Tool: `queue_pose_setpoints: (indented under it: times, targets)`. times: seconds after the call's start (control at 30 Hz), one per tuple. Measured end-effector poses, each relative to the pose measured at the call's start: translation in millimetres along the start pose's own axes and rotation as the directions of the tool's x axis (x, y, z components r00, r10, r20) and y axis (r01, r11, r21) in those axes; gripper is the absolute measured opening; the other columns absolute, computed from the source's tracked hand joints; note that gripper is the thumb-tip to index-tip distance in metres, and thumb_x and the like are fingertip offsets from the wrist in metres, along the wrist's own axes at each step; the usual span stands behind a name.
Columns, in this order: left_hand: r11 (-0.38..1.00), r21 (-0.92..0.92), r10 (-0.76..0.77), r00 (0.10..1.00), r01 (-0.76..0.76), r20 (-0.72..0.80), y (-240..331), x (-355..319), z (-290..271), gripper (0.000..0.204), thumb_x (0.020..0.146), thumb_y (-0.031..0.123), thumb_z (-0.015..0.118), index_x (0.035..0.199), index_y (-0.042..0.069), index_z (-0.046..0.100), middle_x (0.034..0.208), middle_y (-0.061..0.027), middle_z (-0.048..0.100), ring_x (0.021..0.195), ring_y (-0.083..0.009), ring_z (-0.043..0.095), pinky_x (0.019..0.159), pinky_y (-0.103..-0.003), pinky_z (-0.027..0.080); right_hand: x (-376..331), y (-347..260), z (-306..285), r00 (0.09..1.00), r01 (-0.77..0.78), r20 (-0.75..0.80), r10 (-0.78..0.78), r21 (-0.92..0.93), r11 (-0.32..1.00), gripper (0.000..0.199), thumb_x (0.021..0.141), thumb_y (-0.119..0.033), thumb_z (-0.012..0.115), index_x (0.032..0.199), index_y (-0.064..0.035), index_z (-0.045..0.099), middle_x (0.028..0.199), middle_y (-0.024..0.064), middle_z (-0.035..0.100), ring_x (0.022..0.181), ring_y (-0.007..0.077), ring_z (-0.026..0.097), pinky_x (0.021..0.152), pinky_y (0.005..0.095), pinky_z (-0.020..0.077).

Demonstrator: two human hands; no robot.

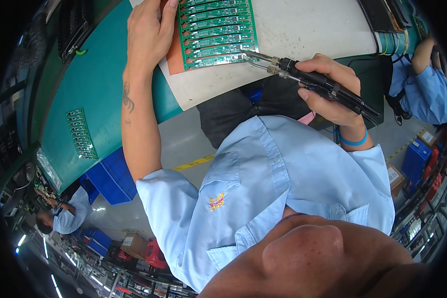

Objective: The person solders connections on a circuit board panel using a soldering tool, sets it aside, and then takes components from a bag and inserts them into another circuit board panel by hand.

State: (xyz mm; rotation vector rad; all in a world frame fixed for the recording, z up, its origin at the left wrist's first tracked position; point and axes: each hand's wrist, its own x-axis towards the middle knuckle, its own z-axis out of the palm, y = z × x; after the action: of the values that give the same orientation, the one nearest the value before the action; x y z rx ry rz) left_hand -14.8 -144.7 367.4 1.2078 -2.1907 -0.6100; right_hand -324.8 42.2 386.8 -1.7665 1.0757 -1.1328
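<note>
My right hand [333, 87] is closed around a black soldering iron [328, 84], with a thin bent metal tube beside its tip. The tip meets the lower right part of a green circuit board panel [216, 37], made up of several narrow strips in rows. Beneath the panel lies an orange-brown board [175, 57], resting on a pale grey sheet [303, 25]. My left hand [149, 37] lies at the left edge of that orange-brown board, thumb and forefinger apart. Its fingertips are cut off by the upper edge, so its grip is hidden.
A second green circuit board panel [82, 134] lies on the green tabletop [102, 89] at left. Below the table edge stands a blue bin [111, 176]. Dark equipment with cables [382, 22] sits at the upper right. Other people in blue shirts work at both sides.
</note>
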Motion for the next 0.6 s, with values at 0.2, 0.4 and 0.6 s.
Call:
queue_pose_setpoints:
  times: [0.2, 0.4, 0.6]
  targets:
    - [1.0, 0.019, 0.011, 0.999, -0.011, -0.032, -1.7, 0.3, 1.2, 0.039, 0.105, 0.019, 0.061, 0.137, -0.004, 0.062, 0.123, -0.0187, 0.072, 0.109, -0.0357, 0.067, 0.101, -0.042, 0.051, -1.0, -0.4, -6.5, 1.0, 0.003, -0.005, -0.003, -0.001, 1.0, 0.046, 0.073, 0.002, 0.077, 0.119, 0.0063, 0.071, 0.09, 0.0142, 0.072, 0.073, 0.0201, 0.06, 0.067, 0.0281, 0.0461]
    - [0.997, 0.068, 0.041, 0.994, -0.035, -0.099, -15.0, -8.7, 2.6, 0.043, 0.106, 0.026, 0.064, 0.14, 0.0, 0.063, 0.128, -0.0161, 0.073, 0.113, -0.0309, 0.07, 0.1, -0.037, 0.053, 13.1, 6.2, -19.8, 0.979, 0.067, -0.18, -0.092, -0.136, 0.988, 0.044, 0.076, 0.004, 0.078, 0.12, 0.0024, 0.073, 0.099, 0.0103, 0.076, 0.078, 0.0189, 0.066, 0.074, 0.0267, 0.0535]
    - [0.987, 0.118, 0.124, 0.978, -0.105, -0.168, -18.2, -9.1, 5.5, 0.044, 0.102, 0.025, 0.069, 0.138, 0.001, 0.065, 0.121, -0.0135, 0.076, 0.109, -0.0301, 0.069, 0.102, -0.04, 0.051, 47.9, 85.9, -49.5, 0.773, -0.334, -0.517, 0.367, 0.159, 0.929, 0.064, 0.085, 0.0, 0.077, 0.146, 0.0019, 0.056, 0.136, 0.0118, 0.066, 0.108, 0.0184, 0.062, 0.089, 0.026, 0.0491]
